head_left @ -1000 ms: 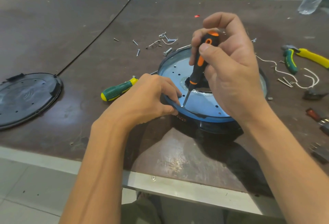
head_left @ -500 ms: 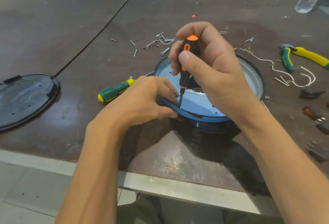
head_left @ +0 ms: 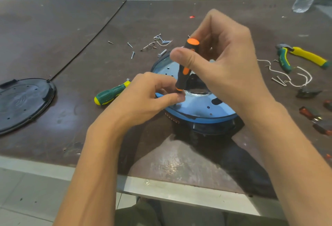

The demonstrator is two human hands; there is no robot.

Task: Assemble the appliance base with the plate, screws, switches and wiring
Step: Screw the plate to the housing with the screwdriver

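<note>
Spread over the brown table (head_left: 161,19): well to the left, a round black cover (head_left: 23,103), lying apart and not yet fitted. Near the front edge, the black appliance base (head_left: 206,129) with the blue-filmed metal plate (head_left: 197,108) seated on top. Looks about midway: plate placed and apparently being screwed down, several of its holes open; white wiring (head_left: 296,82) loose beside the pliers (head_left: 303,56) at right; loose screws (head_left: 132,55) scattered behind the plate; no switches clearly made out.

Grips, with the right hand (head_left: 226,64), the handle of an orange-and-black screwdriver (head_left: 185,67), thumb across the front, tool near upright over the plate's left part. Pinches, with the left hand (head_left: 143,100), thumb and forefinger round the driver's lower end, just above the plate; any screw there hidden by the fingers. Leaves a green screwdriver (head_left: 111,94) untouched on the table, just beside the left hand.
</note>
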